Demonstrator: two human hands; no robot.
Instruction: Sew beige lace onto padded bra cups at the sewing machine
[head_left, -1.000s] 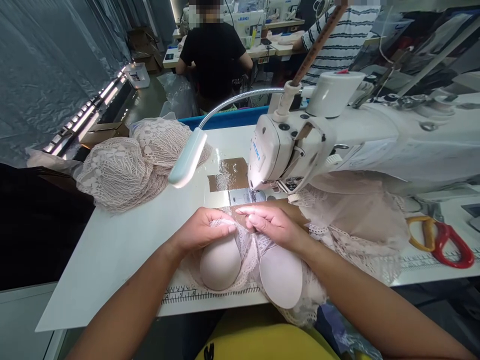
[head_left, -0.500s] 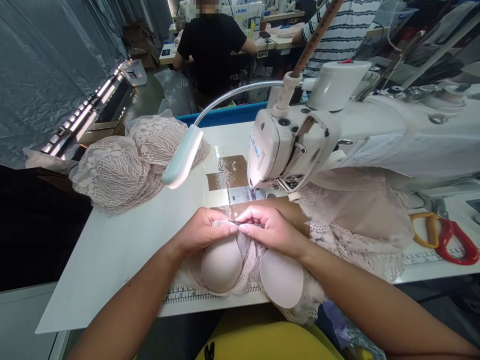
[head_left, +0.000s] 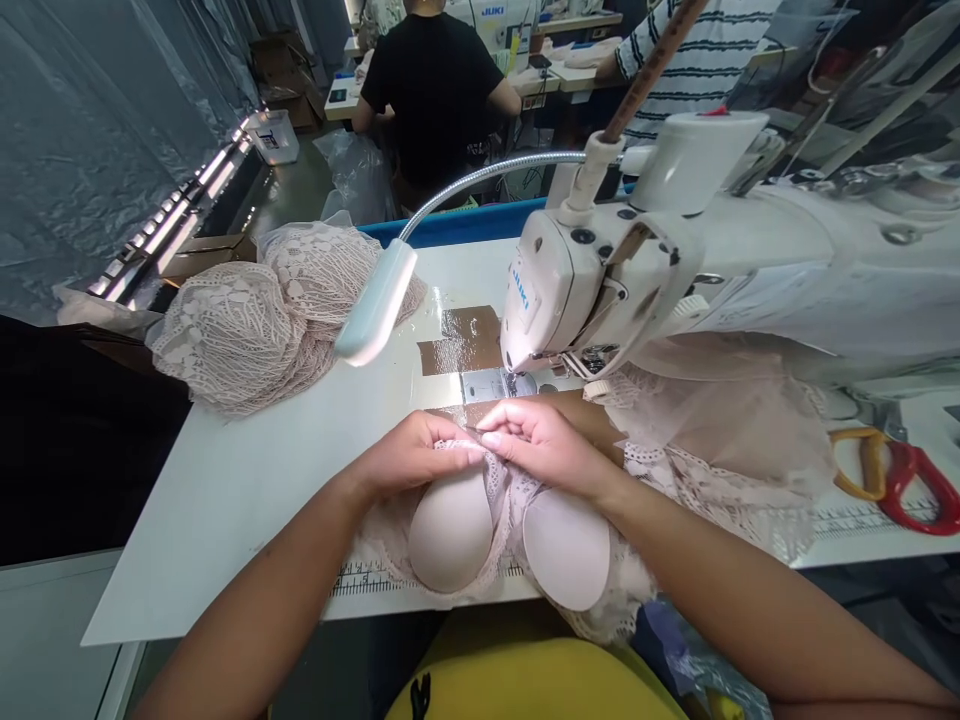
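Observation:
A pale pink lace bra [head_left: 451, 530] with two smooth moulded cups lies at the table's front edge. My left hand [head_left: 424, 450] pinches its upper lace edge between thumb and fingers. Close against it, my right hand [head_left: 547, 445] is closed on the same edge, thumb and fingertips together. A small dark piece shows between the fingertips, too small to make out. Just beyond the hands is the needle area of a white sewing machine [head_left: 551, 290], over a metal plate [head_left: 487, 384].
Lace cups [head_left: 232, 330] are piled at the back left, near a bendable lamp [head_left: 377, 305]. More lace fabric [head_left: 720, 420] lies right of the needle, beside red- and yellow-handled scissors [head_left: 911, 490]. A ruler strip [head_left: 375, 580] runs along the front edge. Two people sit beyond.
The view has shifted slightly. Both hands keep their pinch on the lace edge, with the fingertips moved a little and the left fingers lying flatter over the lace.

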